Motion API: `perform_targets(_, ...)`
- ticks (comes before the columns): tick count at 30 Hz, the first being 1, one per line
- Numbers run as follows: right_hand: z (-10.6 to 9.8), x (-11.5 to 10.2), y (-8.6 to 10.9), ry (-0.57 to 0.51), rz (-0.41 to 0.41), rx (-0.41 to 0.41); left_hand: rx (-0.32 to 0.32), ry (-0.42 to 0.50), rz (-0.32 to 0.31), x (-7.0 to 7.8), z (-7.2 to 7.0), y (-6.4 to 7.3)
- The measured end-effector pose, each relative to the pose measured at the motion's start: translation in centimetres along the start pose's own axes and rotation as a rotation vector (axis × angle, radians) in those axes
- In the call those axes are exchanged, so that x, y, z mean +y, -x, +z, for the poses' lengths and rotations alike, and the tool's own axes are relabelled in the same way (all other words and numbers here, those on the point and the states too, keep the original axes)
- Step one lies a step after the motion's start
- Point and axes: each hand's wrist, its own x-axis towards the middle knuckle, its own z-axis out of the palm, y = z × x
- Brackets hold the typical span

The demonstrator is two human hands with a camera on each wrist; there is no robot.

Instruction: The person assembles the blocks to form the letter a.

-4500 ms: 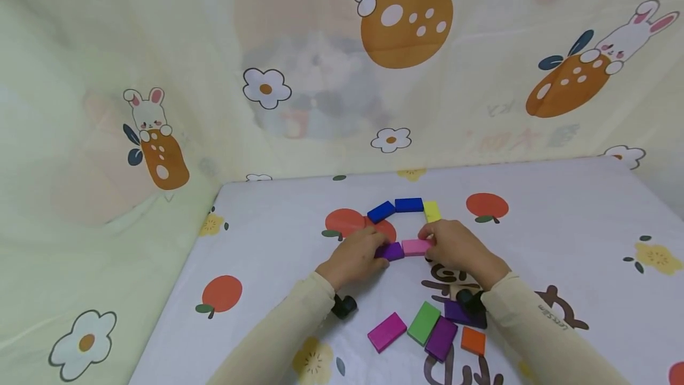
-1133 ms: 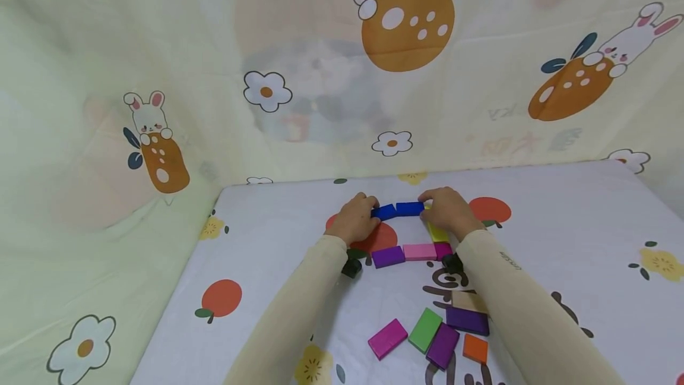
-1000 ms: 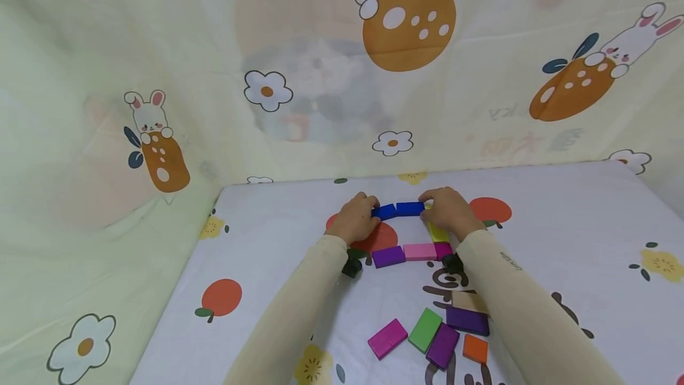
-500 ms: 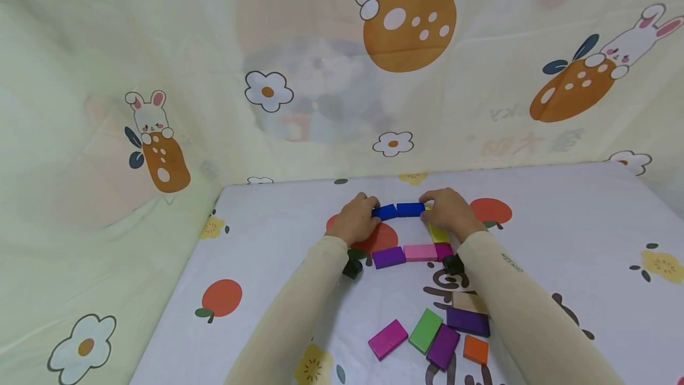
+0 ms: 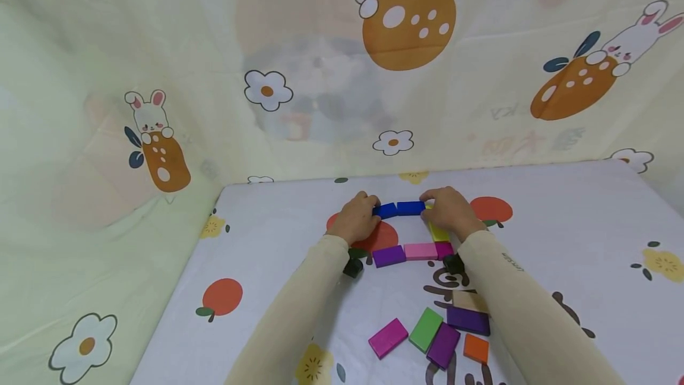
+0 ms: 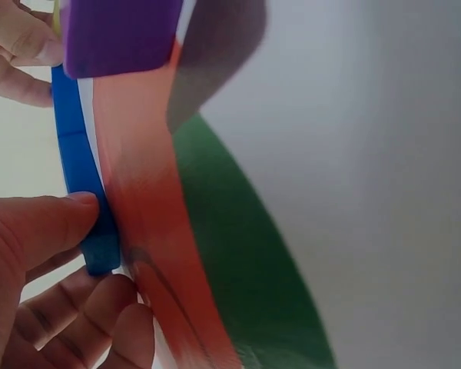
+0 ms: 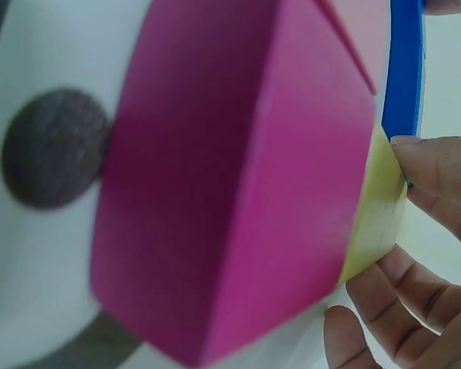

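Observation:
In the head view, two blue blocks stand end to end in a row at the back. My left hand [image 5: 354, 218] pinches the left blue block [image 5: 387, 211] at its outer end, thumb in front and fingers behind. At the row's other end my right hand [image 5: 452, 212] holds the right blue block [image 5: 411, 208] between thumb and forefinger. Its other fingers touch the yellow block [image 7: 375, 207] that meets the row at the corner. Nearer me runs a line of a purple block [image 5: 389, 256], a pink block [image 5: 421, 252] and a magenta block [image 5: 444, 250].
Loose blocks lie towards me: magenta [image 5: 388, 338], green [image 5: 426, 330], purple [image 5: 443, 346], orange [image 5: 475, 348], dark purple [image 5: 468, 320] and a tan block [image 5: 469, 301] partly behind my right sleeve. A printed white cloth [image 5: 267, 242] covers the table, with a patterned curtain [image 5: 320, 153] behind.
Since the oldest frame, my hands have moved from the near purple and pink blocks to the blue blocks at the back. Over the last second they have hardly moved.

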Motion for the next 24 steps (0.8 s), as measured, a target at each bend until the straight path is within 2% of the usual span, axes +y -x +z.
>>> perform_targets(4,0.0,0.3,0.1,-0.004,-0.013,0.009,0.022,0.003,-0.001,0.0,-0.1,0.3)
perform_targets(7,0.0,0.7,0.5,-0.023,-0.05,0.017,0.045,0.005,0.043,0.3,-0.4,1.2)
perform_targets(9,-0.2,1.1,1.0,-0.046,-0.081,0.016,0.027,0.002,0.109,0.7,-0.6,2.2)
perform_targets(12,-0.8,1.5,2.2,-0.085,-0.11,-0.001,-0.04,-0.035,0.243,1.6,-0.5,3.8)
perform_targets(14,-1.3,1.8,3.2,-0.088,-0.124,-0.012,-0.071,-0.083,0.319,2.2,-0.2,4.7)
perform_targets(16,-1.8,2.0,4.3,-0.082,-0.131,-0.022,-0.065,-0.149,0.372,2.8,0.3,5.3)
perform_targets(20,-2.2,2.5,6.4,-0.06,-0.156,-0.053,-0.029,-0.242,0.393,3.6,1.0,5.7)
perform_targets(24,-1.8,2.9,7.6,-0.101,-0.173,-0.126,-0.034,-0.242,0.377,3.7,1.5,5.7)
